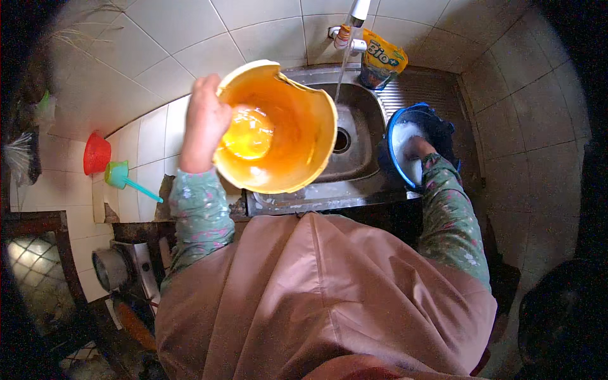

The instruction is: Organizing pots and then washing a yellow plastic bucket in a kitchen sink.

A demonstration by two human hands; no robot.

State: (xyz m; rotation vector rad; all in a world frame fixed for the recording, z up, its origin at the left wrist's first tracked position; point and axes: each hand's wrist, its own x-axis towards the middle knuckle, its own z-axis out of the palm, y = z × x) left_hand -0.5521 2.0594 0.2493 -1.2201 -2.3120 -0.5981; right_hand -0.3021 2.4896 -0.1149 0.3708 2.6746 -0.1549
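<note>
My left hand grips the rim of a yellow plastic bucket, tilted so that its inside faces the camera. Its rim is broken at the top, and something wet and shiny shows at its bottom. My right hand reaches into a blue bucket that holds whitish suds; the fingers are hidden there. Between the two buckets lies the steel sink basin with its drain. A thin stream of water falls from the tap beside the yellow bucket's rim.
A yellow Bio+ detergent pouch stands behind the basin by a wall valve. At left are a red plastic bowl and a green dipper with a turquoise handle. A metal pot sits lower left. Tiled walls enclose the sink.
</note>
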